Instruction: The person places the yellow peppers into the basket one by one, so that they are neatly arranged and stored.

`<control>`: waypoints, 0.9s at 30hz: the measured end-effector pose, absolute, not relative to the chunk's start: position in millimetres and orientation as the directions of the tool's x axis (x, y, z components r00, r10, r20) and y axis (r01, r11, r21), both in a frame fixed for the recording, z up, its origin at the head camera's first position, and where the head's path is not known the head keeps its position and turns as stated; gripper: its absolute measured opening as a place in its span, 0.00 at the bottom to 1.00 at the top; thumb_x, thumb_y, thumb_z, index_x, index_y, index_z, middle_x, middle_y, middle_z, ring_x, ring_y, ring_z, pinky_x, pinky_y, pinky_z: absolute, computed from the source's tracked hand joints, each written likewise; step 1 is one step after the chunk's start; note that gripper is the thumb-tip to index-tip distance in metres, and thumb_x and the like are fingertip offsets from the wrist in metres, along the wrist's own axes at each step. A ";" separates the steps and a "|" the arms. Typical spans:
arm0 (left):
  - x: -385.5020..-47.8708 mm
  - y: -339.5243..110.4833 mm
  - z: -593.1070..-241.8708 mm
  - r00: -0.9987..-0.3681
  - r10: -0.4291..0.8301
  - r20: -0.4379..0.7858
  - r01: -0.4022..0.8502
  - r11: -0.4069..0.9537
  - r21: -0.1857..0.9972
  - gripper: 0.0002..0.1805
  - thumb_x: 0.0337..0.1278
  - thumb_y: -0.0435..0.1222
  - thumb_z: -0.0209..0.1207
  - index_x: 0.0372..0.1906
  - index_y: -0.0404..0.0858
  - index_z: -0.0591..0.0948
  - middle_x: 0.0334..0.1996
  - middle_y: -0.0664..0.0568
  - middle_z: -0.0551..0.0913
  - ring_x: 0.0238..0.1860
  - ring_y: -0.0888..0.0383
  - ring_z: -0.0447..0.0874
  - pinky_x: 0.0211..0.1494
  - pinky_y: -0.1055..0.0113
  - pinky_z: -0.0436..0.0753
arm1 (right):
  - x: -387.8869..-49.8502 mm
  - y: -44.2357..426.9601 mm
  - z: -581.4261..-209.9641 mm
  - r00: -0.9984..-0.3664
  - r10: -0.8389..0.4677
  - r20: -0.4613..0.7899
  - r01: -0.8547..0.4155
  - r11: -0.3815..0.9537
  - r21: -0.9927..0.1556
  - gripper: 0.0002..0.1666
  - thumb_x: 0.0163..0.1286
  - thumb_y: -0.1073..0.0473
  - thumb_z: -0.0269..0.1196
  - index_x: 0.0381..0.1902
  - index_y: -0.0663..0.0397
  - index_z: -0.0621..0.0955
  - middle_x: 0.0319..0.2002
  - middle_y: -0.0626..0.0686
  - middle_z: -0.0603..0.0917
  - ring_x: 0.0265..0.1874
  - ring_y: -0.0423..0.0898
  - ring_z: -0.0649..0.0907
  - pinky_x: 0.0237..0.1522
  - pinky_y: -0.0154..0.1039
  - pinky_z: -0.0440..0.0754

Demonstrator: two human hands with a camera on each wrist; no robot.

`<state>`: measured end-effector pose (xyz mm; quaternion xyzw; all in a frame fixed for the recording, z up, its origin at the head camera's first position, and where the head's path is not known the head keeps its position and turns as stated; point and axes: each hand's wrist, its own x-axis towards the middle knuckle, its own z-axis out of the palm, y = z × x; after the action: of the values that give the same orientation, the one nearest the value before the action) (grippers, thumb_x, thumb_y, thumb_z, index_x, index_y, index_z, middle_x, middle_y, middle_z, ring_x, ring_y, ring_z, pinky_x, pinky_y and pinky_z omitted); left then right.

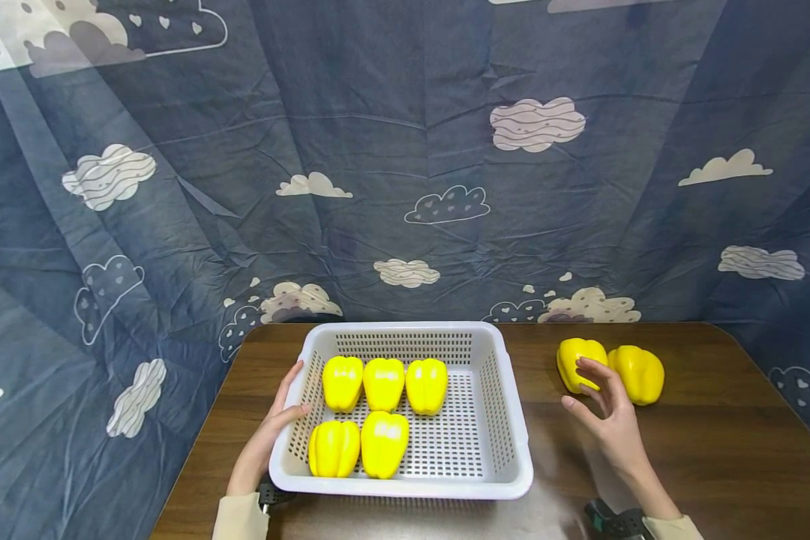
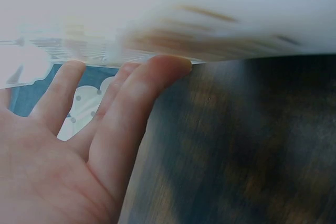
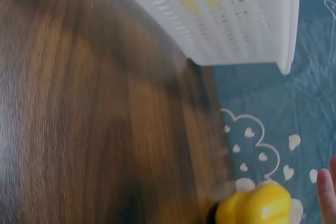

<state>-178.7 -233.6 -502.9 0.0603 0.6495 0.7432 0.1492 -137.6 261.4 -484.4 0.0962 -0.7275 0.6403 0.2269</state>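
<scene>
A white plastic basket (image 1: 405, 487) with slotted walls holds several yellow bell peppers (image 1: 384, 384) in two rows. My left hand (image 1: 265, 439) is at its left side, thumb over the rim and fingers along the outer wall. In the left wrist view, the fingers (image 2: 126, 111) touch the basket from outside. To the right of the basket, two more yellow bell peppers sit side by side, a left one (image 1: 574, 360) and a right one (image 1: 637, 375). My right hand (image 1: 610, 424) is by the left one, fingers bent and parted from the thumb, holding nothing. Its fingertips partly cover that pepper.
Everything stands on a dark brown wooden table (image 1: 715, 435) with rounded far corners. Behind its far edge hangs a dark blue cloth (image 1: 378, 150) printed with clouds. Bare wood lies between the basket and the two peppers on the right.
</scene>
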 end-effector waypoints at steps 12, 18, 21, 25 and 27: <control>-177.8 -235.2 -502.3 -0.941 0.322 -0.101 -0.144 -0.115 0.983 0.41 0.64 0.31 0.44 0.75 0.59 0.42 0.75 0.50 0.36 0.71 0.37 0.42 0.63 0.38 0.54 | -144.1 282.8 -496.5 -0.896 0.194 0.399 -0.310 0.370 -0.876 0.41 0.57 0.76 0.64 0.67 0.63 0.63 0.61 0.49 0.68 0.58 0.35 0.66 0.58 0.23 0.62; -178.1 -236.1 -501.9 -0.940 0.328 -0.096 -0.140 -0.111 0.984 0.41 0.64 0.32 0.44 0.75 0.59 0.42 0.75 0.49 0.36 0.71 0.37 0.43 0.62 0.39 0.55 | -146.4 292.1 -500.3 -0.909 0.204 0.362 -0.247 0.435 -0.866 0.43 0.59 0.70 0.65 0.70 0.59 0.61 0.64 0.52 0.64 0.61 0.33 0.63 0.57 0.20 0.59; -177.8 -236.5 -501.2 -0.939 0.330 -0.096 -0.138 -0.108 0.985 0.41 0.64 0.32 0.44 0.75 0.59 0.41 0.75 0.49 0.36 0.71 0.37 0.43 0.62 0.41 0.56 | -148.3 295.3 -500.3 -0.913 0.201 0.355 -0.235 0.454 -0.860 0.43 0.60 0.69 0.66 0.70 0.60 0.60 0.65 0.54 0.63 0.62 0.32 0.62 0.58 0.20 0.57; -177.6 -236.4 -500.3 -0.939 0.330 -0.094 -0.138 -0.113 0.984 0.41 0.64 0.31 0.44 0.75 0.58 0.41 0.75 0.48 0.36 0.71 0.37 0.42 0.62 0.42 0.55 | -152.1 298.9 -500.0 -0.919 0.184 0.348 -0.228 0.472 -0.852 0.44 0.60 0.68 0.66 0.70 0.61 0.58 0.65 0.59 0.62 0.63 0.31 0.60 0.61 0.22 0.55; -177.8 -236.0 -500.0 -0.939 0.329 -0.097 -0.142 -0.117 0.983 0.41 0.64 0.31 0.44 0.75 0.58 0.41 0.75 0.48 0.36 0.71 0.37 0.42 0.62 0.41 0.55 | -155.4 301.4 -500.2 -0.923 0.177 0.340 -0.223 0.474 -0.852 0.45 0.59 0.69 0.67 0.70 0.61 0.58 0.65 0.61 0.61 0.64 0.33 0.60 0.61 0.22 0.54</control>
<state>-177.8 -236.0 -500.0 0.0723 0.6455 0.7437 0.1583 -155.4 301.4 -500.2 0.0137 -0.8361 0.5125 0.1952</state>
